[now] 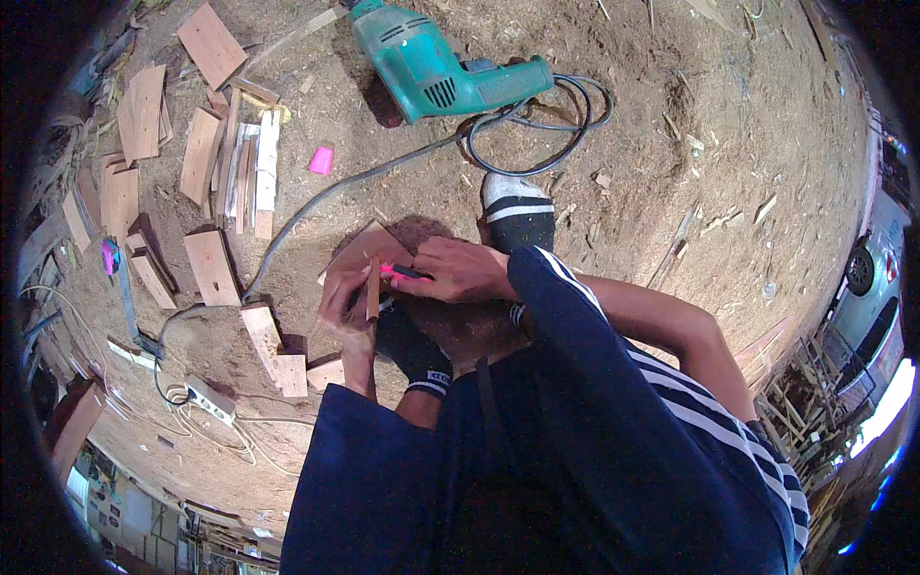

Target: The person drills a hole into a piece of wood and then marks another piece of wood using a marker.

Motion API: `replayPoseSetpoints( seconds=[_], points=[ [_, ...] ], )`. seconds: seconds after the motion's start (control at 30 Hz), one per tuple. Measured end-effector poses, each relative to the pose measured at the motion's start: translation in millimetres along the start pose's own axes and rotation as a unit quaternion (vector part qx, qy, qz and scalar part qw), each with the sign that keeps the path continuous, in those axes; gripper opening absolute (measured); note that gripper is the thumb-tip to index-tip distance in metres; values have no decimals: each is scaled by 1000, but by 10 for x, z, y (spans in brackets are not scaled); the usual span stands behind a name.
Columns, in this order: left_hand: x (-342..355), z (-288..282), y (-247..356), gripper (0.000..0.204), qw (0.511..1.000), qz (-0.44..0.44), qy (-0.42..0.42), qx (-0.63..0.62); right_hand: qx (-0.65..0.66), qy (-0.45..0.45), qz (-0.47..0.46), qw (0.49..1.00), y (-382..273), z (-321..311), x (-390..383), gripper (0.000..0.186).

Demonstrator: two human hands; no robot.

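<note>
My left hand (345,302) is closed on a thin wooden strip (374,292), held upright against a flat wooden board (356,251) between my feet. My right hand (458,270) grips a small pink-and-black tool (401,272), whose tip meets the strip; I cannot make out exactly what tool it is. Part of the board is hidden behind my hands. My socked feet (516,216) frame the work, one beyond my right hand and the other below my left.
Several cut wooden pieces (213,270) lie on the dusty ground at left. A teal drill (422,67) with a coiled cord lies beyond my hands, near a pink object (321,160). A power strip (210,400) sits lower left; a parked car (877,297) stands at far right.
</note>
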State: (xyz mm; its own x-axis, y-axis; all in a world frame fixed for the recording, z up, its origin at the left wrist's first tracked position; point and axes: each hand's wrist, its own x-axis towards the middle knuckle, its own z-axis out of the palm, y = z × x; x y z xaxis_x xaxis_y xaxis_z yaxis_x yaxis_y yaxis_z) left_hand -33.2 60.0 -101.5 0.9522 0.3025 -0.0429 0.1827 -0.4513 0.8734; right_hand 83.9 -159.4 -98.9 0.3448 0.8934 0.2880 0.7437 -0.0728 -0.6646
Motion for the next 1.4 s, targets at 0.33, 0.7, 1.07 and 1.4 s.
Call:
replayPoseSetpoints(
  seconds=[0.33,0.7,1.07,1.4],
  points=[
    [-45,-5,8,23,999,-12,45,13,109,-58,66,990,130,-51,-32,48],
    [-91,-350,460,24,967,-70,243,0,206,241,515,796,-8,-594,110,31],
    [-45,-100,547,18,981,-175,-10,81,251,97,422,866,-193,-300,208,21],
    [37,-331,255,31,979,-21,37,200,244,170,441,847,-149,-345,186,11]
  ],
)
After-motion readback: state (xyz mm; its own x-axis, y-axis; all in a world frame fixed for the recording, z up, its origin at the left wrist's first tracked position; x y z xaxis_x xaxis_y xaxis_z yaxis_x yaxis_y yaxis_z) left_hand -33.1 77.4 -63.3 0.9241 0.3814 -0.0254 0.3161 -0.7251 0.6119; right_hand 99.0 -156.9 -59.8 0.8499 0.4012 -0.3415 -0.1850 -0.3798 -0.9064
